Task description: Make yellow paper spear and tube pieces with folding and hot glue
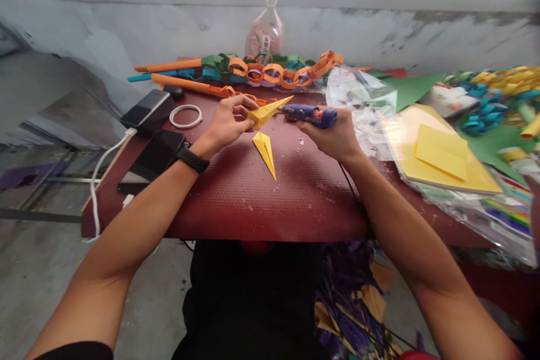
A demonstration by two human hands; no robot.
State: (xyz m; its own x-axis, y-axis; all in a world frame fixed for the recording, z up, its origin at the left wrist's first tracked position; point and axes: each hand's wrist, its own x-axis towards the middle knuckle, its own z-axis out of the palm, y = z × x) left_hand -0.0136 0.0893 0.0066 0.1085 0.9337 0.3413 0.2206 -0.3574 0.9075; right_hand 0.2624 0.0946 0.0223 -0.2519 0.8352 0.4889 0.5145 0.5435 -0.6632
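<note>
- Filling much of the view, the dark red table (236,208) carries nearly all the things.
- Paper chains (272,77), orange, green and blue, lie along the table's back edge. Some end in long paper tubes.
- Yellow sheets (399,149) lie in a pile toward the table's right side, with a smaller yellow sheet (442,152) on top.
- A see-through bag (506,219) sits by the right end of the front edge. Bright striped colors show in it.
- A crumpled clear bag (358,101) lies near the back edge, right of the middle. I can't tell if it holds anything.
- A clear bottle (265,36) with a white cap stands up behind the chains, at the middle of the back edge. It looks pinkish, but I can't tell what is in it. Its bottom is hidden.
- A dark box (147,108) sits at the table's left edge. I can't see inside.
- The right hand (337,138) is curled around the blue glue gun (312,115).
- The left hand (228,121) is nearly closed, pinching the wide end of a pointy folded yellow paper (268,112) above the table's middle. The gun's tip is right at that paper; I can't tell if they touch.
- Another yellow point (265,154) lies below it, its sharp end toward the front edge.
- A white ring (172,117) lies near the left edge, beside the box.
</note>
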